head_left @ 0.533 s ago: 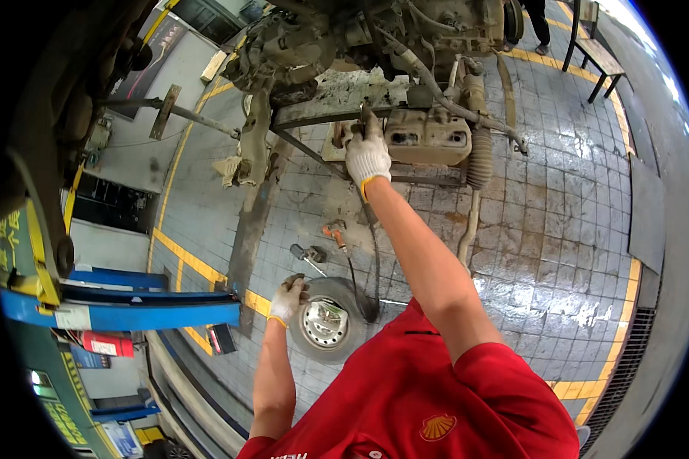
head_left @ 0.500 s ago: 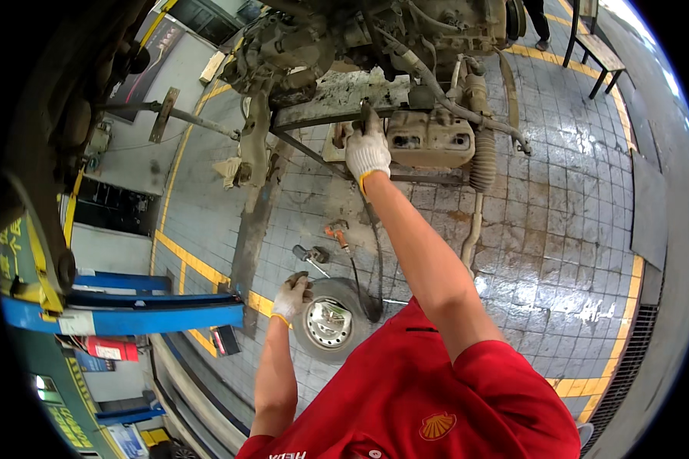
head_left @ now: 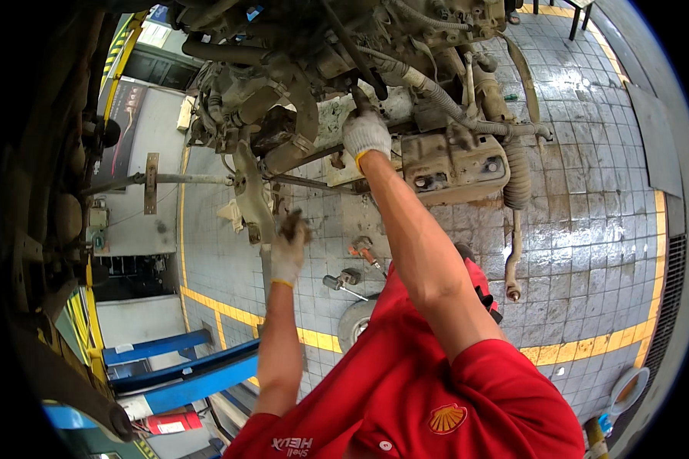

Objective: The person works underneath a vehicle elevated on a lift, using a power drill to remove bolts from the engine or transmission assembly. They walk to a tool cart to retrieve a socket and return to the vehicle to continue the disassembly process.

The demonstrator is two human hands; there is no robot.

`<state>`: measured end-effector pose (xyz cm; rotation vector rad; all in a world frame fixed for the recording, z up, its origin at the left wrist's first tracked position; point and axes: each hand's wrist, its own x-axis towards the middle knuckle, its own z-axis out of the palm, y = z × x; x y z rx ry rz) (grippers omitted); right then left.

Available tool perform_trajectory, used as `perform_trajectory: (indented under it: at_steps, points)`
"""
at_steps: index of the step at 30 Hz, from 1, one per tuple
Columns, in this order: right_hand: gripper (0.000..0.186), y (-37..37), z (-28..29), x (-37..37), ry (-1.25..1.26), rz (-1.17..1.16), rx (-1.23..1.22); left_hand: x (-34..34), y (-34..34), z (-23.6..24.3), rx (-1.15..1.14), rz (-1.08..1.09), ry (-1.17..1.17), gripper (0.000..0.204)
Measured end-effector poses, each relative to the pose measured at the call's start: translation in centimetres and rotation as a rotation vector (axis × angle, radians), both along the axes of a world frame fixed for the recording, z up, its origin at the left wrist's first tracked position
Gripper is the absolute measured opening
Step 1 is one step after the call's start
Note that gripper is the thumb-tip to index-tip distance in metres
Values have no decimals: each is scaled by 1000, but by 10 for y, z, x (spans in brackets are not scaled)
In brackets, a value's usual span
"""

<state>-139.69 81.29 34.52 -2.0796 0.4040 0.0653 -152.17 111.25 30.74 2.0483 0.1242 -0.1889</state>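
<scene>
My right hand (head_left: 367,134), in a white knitted glove with dirty fingertips, reaches up to the underside of a greasy engine assembly (head_left: 314,61). Its fingers are drawn together near a dark hose; whatever they hold is hidden. Just to its right hangs a dusty beige metal housing (head_left: 455,164). My left hand (head_left: 288,249), gloved the same way, is raised beside a hanging metal arm (head_left: 251,187) and apart from it. Motion smears its blackened fingers, so their grip does not show.
On the tiled floor lie an orange air tool (head_left: 364,252) and a grey-handled tool (head_left: 341,283), beside a wheel (head_left: 352,325) partly covered by my shirt. A corrugated pipe (head_left: 517,176) hangs at right. Blue lift arms (head_left: 199,375) extend from the left. A stool (head_left: 578,11) stands far right.
My left hand has risen from beside the wheel toward the hanging metal arm. My right hand stays under the engine, reaching slightly farther up. The view has shifted closer to the engine.
</scene>
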Motion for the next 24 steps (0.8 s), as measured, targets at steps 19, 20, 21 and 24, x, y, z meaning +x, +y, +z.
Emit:
perform_trajectory:
  at_steps: [19, 20, 21, 24]
  points:
    - [64, 2, -5, 7, 28, -66, -22, 328, -102, 171, 326, 13, -1008, 44]
    - [64, 3, -7, 13, 54, -20, -140, 330, -109, 172, 417, 4, -1016, 45]
    - [63, 6, -7, 21, 77, 42, -253, 332, -109, 174, 521, 6, -1025, 46]
    - [48, 16, -1, 38, 101, -78, -235, 345, -106, 173, 705, 47, -909, 54]
